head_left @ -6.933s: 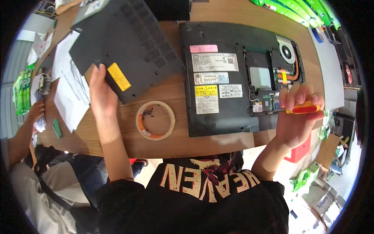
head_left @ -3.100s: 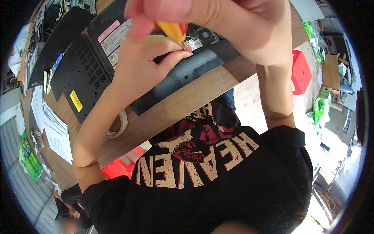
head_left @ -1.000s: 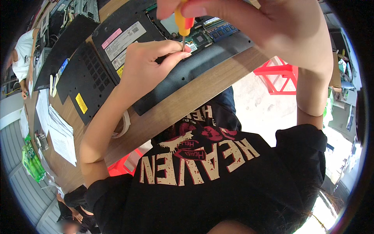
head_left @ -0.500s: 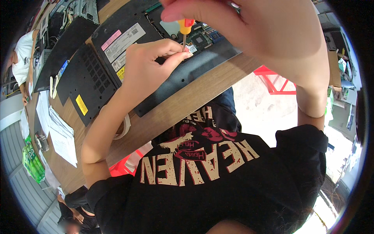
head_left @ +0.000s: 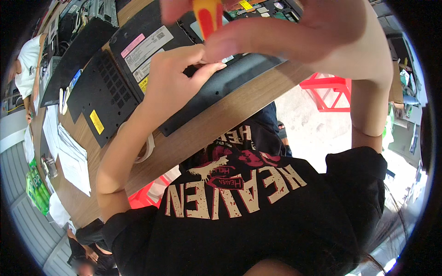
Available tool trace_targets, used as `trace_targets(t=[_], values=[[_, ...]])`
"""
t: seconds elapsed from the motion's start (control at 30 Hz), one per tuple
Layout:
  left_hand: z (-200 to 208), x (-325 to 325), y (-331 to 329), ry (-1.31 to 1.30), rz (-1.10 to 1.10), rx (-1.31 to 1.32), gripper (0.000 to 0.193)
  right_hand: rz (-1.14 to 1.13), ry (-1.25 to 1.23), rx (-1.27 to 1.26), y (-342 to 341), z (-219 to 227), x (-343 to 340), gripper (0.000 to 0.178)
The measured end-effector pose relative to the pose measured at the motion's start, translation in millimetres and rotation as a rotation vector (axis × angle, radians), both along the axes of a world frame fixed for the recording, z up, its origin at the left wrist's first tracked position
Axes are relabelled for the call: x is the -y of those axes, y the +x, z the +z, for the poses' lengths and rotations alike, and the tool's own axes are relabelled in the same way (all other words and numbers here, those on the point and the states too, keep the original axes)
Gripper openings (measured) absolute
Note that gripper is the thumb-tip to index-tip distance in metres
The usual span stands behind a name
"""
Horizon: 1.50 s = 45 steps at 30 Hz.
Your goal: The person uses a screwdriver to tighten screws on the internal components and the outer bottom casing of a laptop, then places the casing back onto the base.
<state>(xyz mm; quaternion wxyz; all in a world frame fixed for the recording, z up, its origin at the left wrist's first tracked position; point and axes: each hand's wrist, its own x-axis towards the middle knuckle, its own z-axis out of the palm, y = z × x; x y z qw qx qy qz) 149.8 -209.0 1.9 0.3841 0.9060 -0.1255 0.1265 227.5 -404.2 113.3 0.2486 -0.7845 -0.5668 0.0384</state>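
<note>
A black laptop [head_left: 193, 110] lies underside up on the table, its base opened so that part of the circuit board [head_left: 271, 14] shows. My right hand [head_left: 294, 46] is closed around a screwdriver [head_left: 208, 18] with a yellow and red handle, held above the laptop. My right thumb covers the shaft and much of the board. Low against the laptop's near side, my left hand [head_left: 172, 73] pinches thumb and forefinger together just below the screwdriver. What sits between those fingertips is too small and hidden to make out.
A black vented cover panel [head_left: 103, 96] lies left of the laptop. Further left are white papers [head_left: 69, 152] and opened computer parts [head_left: 87, 14]. A tape roll [head_left: 146, 149] lies by my left forearm. A red stool [head_left: 327, 89] stands beyond the table edge. Other people are at the left.
My right hand has lifted the screwdriver; its handle looks larger and sits further left. My right thumb has come down over the board. The left hand has barely moved.
</note>
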Motion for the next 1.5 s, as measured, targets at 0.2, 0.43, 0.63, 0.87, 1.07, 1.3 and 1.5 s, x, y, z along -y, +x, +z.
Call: trace_targets(t=[0.2, 0.43, 0.63, 0.87, 1.07, 1.3, 1.5], values=[[-3.5, -0.4, 7.8, -0.075, -0.091, 0.068, 0.012, 0.036, 0.002, 0.006, -8.0, -6.5, -7.9, 0.024], [0.0, -2.7, 6.3, -0.064, -0.084, 0.081, 0.012, 0.024, 0.009, -0.006, -5.0, -8.6, -6.0, 0.025], [-3.9, -2.3, 6.9, -0.07, -0.059, 0.094, 0.014, 0.015, 0.012, -0.011, -3.6, -8.8, -7.5, 0.026], [-2.5, -1.2, 5.7, -0.084, -0.035, 0.006, 0.015, -0.005, 0.041, -0.009, -3.7, -13.5, 6.5, 0.026], [0.7, -14.2, 8.2, 0.171, -0.211, 0.118, 0.019, -0.012, 0.116, -0.025, -7.2, -19.9, -4.2, 0.027], [4.0, -11.4, 7.8, 0.046, -0.163, 0.051, 0.012, 0.001, 0.213, -0.039, -12.9, -37.5, -27.9, 0.027], [1.3, -10.9, 9.8, 0.133, -0.154, 0.013, 0.012, -0.037, 0.254, -0.053, -13.9, -39.4, -16.0, 0.028]])
